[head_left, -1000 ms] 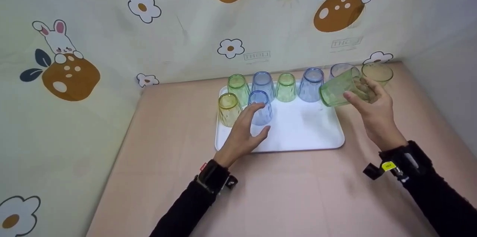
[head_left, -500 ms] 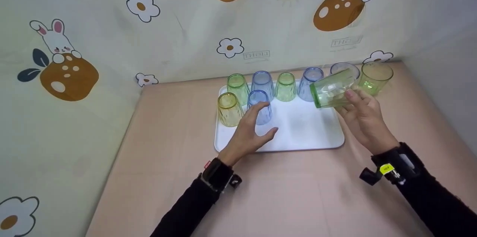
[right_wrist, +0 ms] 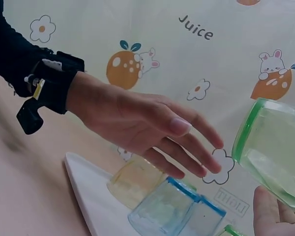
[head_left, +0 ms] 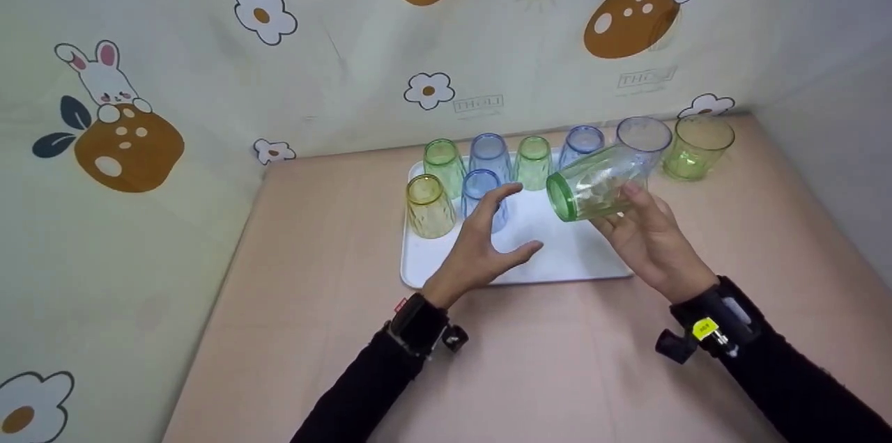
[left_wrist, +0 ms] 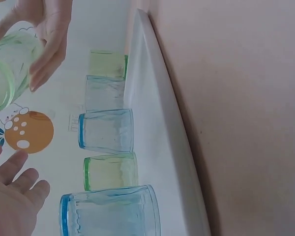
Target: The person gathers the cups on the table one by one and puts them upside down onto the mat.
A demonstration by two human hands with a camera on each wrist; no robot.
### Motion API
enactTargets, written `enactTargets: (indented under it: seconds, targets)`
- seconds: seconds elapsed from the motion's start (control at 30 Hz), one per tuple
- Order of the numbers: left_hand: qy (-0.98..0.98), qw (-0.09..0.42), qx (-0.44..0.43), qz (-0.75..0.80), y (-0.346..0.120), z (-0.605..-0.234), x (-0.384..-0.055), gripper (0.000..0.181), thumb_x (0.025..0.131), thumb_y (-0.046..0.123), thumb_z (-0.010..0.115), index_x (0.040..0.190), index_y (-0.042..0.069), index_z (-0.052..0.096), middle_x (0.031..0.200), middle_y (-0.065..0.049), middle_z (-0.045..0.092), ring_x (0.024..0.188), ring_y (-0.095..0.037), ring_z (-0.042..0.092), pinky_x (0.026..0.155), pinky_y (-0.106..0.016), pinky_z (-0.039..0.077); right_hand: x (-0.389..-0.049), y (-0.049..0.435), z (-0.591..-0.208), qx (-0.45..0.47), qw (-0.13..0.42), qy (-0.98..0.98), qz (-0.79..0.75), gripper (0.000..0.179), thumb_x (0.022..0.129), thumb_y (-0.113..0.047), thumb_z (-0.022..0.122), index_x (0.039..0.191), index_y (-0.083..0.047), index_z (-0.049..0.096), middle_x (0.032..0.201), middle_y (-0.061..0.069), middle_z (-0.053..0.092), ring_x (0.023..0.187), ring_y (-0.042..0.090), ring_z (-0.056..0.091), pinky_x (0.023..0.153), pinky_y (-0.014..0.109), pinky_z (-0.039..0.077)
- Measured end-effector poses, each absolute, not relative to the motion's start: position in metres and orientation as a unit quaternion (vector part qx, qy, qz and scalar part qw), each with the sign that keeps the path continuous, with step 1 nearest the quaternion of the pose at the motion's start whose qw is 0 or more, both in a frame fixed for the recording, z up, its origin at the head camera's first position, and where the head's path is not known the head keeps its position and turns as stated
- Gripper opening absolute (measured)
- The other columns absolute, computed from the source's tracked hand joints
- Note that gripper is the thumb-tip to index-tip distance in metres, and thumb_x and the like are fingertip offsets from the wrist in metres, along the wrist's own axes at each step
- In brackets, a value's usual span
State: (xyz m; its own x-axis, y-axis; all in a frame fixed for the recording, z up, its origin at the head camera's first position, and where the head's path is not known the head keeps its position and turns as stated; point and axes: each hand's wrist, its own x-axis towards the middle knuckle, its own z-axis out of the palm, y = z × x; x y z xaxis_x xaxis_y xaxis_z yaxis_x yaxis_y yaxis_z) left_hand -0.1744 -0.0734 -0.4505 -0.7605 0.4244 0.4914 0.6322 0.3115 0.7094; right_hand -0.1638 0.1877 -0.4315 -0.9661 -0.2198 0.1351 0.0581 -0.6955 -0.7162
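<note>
My right hand grips a green drinking glass above the right half of a white tray. The glass lies tilted on its side in the air, thick base toward the left. My left hand reaches over the tray with thumb and fingers spread in a wide C, holding nothing. In the right wrist view the left hand is a short gap from the base of the green glass. A blue glass stands upside down behind the left fingers, partly hidden.
Upside down on the tray stand a yellow glass, green glasses and blue glasses. Beyond the tray's right back corner are an upright blue glass and a yellow-green glass. A patterned wall sheet borders the table.
The right hand has carried the green glass leftward and nearer, turning its base toward the left hand. The left hand has shifted slightly right and spread wider.
</note>
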Motion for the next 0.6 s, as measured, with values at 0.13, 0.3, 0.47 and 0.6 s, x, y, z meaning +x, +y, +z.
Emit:
enactTargets:
  seconds: [0.13, 0.3, 0.47, 0.6]
  targets:
    - [-0.782, 0.106, -0.343, -0.509, -0.068, -0.450, -0.176, 0.089, 0.085, 0.033, 0.085, 0.154, 0.007, 0.034, 0.154, -0.007, 0.042, 0.143, -0.016, 0.035, 0.117, -0.037, 0.029, -0.159, 0.179, -0.432, -0.115, 0.084, 0.359, -0.922, 0.073, 0.102, -0.028, 0.062, 0.160, -0.017, 0.020, 0.158, 0.017, 0.027, 0.144, 0.031, 0.034, 0.114, 0.042, 0.033]
    - [-0.756, 0.138, -0.368, -0.523, -0.060, -0.449, -0.180, 0.104, 0.076, 0.025, 0.092, 0.156, 0.003, 0.029, 0.157, -0.014, 0.036, 0.144, -0.022, 0.032, 0.116, -0.041, 0.030, -0.152, 0.165, -0.434, -0.106, 0.092, 0.312, -0.940, 0.075, 0.099, -0.035, 0.067, 0.158, -0.018, 0.024, 0.153, 0.016, 0.033, 0.139, 0.028, 0.041, 0.112, 0.041, 0.034]
    - [-0.728, 0.178, -0.371, -0.548, -0.051, -0.435, -0.170, 0.112, 0.068, 0.012, 0.095, 0.153, -0.008, 0.025, 0.156, -0.024, 0.032, 0.147, -0.031, 0.026, 0.119, -0.046, 0.024, -0.148, 0.153, -0.434, -0.106, 0.094, 0.263, -0.954, 0.080, 0.095, -0.037, 0.073, 0.156, -0.015, 0.028, 0.150, 0.015, 0.036, 0.135, 0.028, 0.046, 0.112, 0.041, 0.035]
    - [-0.714, 0.184, -0.362, -0.571, -0.045, -0.417, -0.155, 0.110, 0.065, 0.005, 0.093, 0.149, -0.014, 0.025, 0.154, -0.031, 0.031, 0.148, -0.034, 0.025, 0.119, -0.047, 0.022, -0.145, 0.145, -0.435, -0.115, 0.111, 0.238, -0.958, 0.081, 0.096, -0.038, 0.072, 0.157, -0.016, 0.025, 0.151, 0.014, 0.035, 0.134, 0.028, 0.047, 0.110, 0.040, 0.036]
